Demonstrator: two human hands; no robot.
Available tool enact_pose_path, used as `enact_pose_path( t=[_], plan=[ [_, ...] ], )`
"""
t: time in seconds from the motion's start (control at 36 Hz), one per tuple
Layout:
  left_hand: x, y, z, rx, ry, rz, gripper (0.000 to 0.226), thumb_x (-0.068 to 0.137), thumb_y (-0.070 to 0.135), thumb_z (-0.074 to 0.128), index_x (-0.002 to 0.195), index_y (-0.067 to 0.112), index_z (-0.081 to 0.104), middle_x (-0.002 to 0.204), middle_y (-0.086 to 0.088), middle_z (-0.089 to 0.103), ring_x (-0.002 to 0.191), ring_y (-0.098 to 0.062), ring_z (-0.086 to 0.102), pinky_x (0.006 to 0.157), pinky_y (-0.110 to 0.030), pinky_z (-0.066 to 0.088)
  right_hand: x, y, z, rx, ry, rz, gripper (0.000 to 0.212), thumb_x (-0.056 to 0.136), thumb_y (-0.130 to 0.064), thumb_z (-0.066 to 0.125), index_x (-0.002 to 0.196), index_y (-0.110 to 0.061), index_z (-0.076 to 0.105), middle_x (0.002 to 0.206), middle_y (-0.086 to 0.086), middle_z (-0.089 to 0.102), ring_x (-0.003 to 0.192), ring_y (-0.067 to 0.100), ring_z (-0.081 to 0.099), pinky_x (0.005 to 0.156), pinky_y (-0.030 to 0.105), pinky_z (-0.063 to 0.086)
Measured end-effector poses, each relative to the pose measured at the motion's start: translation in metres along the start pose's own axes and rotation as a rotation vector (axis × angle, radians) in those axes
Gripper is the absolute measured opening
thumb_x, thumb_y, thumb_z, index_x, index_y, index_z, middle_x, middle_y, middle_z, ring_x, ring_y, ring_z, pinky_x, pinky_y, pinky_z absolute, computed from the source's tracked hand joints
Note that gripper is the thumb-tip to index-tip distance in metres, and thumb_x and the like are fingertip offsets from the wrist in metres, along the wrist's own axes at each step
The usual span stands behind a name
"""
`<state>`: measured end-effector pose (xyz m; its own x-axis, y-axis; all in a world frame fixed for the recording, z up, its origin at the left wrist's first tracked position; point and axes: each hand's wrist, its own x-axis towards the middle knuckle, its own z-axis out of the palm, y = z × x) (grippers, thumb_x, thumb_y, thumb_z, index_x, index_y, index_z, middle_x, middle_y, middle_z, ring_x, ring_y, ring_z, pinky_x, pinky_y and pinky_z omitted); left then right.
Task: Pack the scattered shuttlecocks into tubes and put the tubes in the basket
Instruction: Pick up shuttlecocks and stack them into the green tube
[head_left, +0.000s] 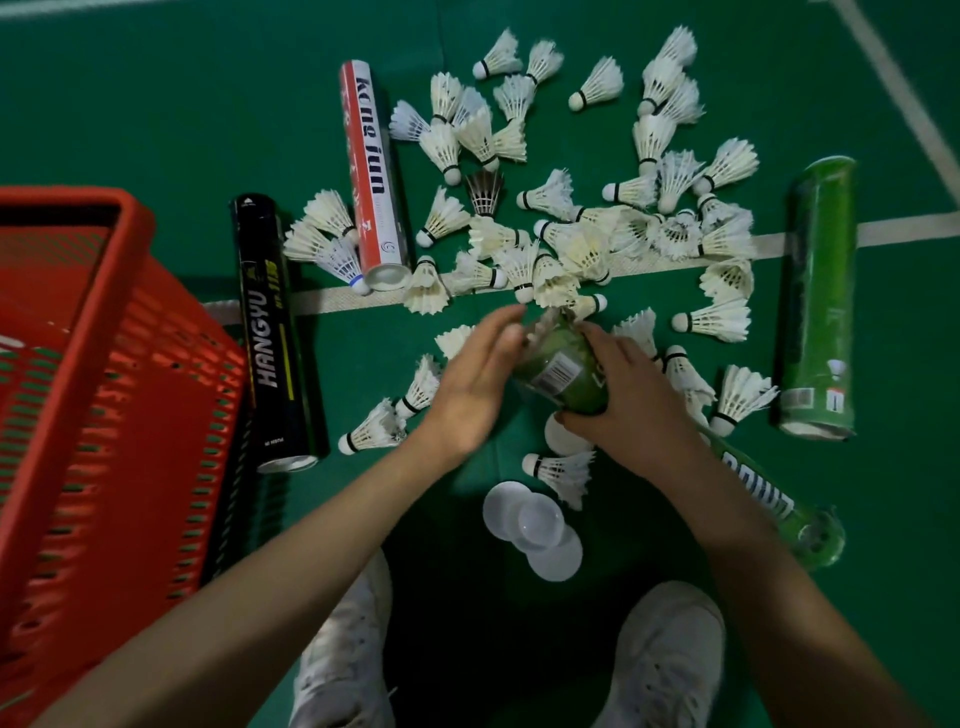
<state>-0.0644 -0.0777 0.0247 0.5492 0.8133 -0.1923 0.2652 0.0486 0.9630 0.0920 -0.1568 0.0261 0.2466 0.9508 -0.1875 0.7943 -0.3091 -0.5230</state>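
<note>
Presently: green court floor (156, 104), red basket (130, 415) standing at left. Green tube (566, 369) at centre, apart from the basket. The right hand (628, 400) has its grip clamped round it. Left hand (472, 384) grip apart, straight fingers at the tube's mouth. Shuttlecocks (717, 319) lie scattered beyond.

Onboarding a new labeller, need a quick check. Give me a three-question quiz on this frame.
1. True or false: the black tube lies inside the red basket.
2. Which hand grips the held green tube? A left hand; B right hand; C neither.
3. Fill in: one shuttlecock among the white ones is ____ in colour.
Key: 1 false, it lies on the floor beside the basket; 2 B; 3 dark.
</note>
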Motion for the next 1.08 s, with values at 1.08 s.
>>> enact_pose_path(
  t=[1.08],
  plan=[
    [0.011, -0.013, -0.020, -0.030, 0.060, -0.004, 0.034, 0.088, 0.040, 0.055, 0.119, 0.027, 0.051, 0.123, 0.012, 0.051, 0.126, 0.000, 0.042, 0.112, -0.047, 0.030, -0.027, 0.022, 0.024, -0.038, 0.073, 0.079, 0.081, 0.074, -0.030, 0.077, 0.139, -0.008, 0.036, 0.137, 0.012, 0.046, 0.123, 0.032, 0.044, 0.102, 0.041, 0.034]
  ],
)
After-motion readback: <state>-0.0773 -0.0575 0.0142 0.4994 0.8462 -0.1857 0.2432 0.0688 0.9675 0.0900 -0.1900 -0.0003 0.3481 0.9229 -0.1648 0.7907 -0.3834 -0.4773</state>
